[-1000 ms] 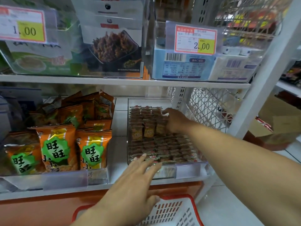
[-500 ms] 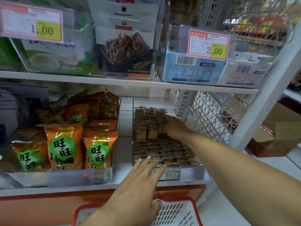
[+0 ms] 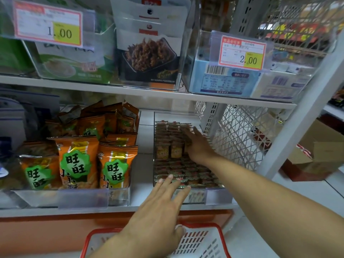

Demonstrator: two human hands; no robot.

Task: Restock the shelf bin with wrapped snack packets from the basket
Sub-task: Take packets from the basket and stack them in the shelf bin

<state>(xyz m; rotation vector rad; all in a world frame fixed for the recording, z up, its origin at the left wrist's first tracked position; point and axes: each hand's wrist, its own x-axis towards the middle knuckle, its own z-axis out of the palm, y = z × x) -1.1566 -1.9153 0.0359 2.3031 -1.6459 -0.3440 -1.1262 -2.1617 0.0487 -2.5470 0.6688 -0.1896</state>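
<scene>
A clear shelf bin (image 3: pixel 217 195) on the middle shelf holds several small wrapped snack packets (image 3: pixel 168 150), some upright in rows at the back, others lying flat in front. My right hand (image 3: pixel 198 144) reaches deep into the bin, fingers straight, pressing against the upright packets at the right. My left hand (image 3: pixel 160 207) hovers in front of the bin with spread straight fingers, fingertips at the bin's front rim, holding nothing. A white basket with a red rim (image 3: pixel 204 241) sits below my left hand; its contents are hidden.
Orange snack bags (image 3: pixel 78 161) fill the bin to the left. The upper shelf (image 3: pixel 130 91) hangs low over the bin, with price tags 1.00 (image 3: pixel 48 24) and 2.00 (image 3: pixel 243 54). A white wire mesh side panel (image 3: pixel 240 135) borders the bin on the right.
My right hand has slid slightly along the upright packets at the back. My left hand stays at the bin's front with fingers spread. The view has shifted a little.
</scene>
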